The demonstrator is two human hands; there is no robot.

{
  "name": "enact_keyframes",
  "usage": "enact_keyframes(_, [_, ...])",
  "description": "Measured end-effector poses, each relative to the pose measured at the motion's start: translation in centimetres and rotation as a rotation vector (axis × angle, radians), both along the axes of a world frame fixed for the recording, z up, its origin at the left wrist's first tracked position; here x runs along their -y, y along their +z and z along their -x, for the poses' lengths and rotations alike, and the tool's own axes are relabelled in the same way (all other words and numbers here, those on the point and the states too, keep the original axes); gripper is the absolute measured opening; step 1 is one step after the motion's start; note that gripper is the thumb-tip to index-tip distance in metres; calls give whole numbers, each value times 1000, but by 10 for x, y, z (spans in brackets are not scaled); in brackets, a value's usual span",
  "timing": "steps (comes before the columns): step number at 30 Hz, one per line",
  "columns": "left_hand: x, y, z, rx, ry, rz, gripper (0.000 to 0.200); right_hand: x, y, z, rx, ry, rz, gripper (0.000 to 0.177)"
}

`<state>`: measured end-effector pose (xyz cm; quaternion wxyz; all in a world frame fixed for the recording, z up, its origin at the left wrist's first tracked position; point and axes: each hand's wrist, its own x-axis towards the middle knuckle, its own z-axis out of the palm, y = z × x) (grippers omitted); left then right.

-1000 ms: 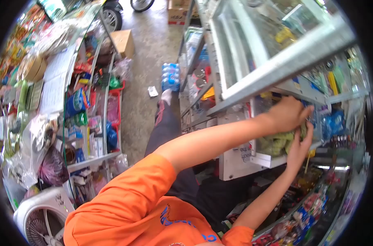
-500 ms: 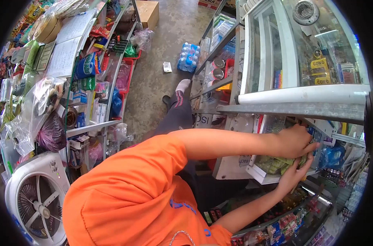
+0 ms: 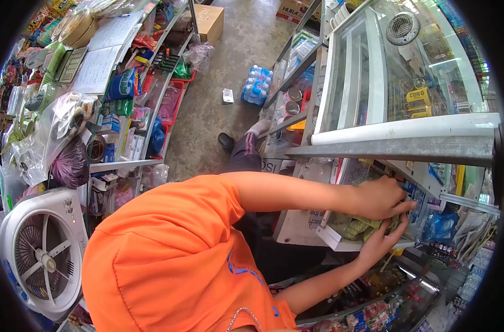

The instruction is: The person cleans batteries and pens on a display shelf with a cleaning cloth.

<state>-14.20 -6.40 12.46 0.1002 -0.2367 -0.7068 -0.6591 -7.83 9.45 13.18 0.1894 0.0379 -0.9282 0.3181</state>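
In the white drawer (image 3: 329, 237), the right hand (image 3: 379, 243) holds a green bundle (image 3: 362, 227), bunched up, not flat. The left hand (image 3: 380, 198) is over it, grip hidden.

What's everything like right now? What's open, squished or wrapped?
Notebook: open
Green bundle: crumpled
Left hand: bent, at the bundle
Right hand: curled, at the bundle
Bottles: packed together
Fan: upright, can't tell if spinning

Head cam, v. wide view, looks fwd & down; close over shirt (image 3: 169, 243), floor (image 3: 199, 135) farther off.
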Motion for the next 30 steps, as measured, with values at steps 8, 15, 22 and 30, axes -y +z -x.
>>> enact_keyframes(8, [0,0,-3,69,-41,7,65,1,-1,-3,23,-48,37,44])
enact_keyframes(15, [7,4,-5,118,-156,35,64,-7,-2,-8,72,-106,22,61])
enact_keyframes(22, [5,5,-1,40,-138,-50,52,4,-1,-6,37,-55,103,58])
enact_keyframes(30, [7,10,2,-84,-145,35,44,23,13,-7,-84,-20,99,35])
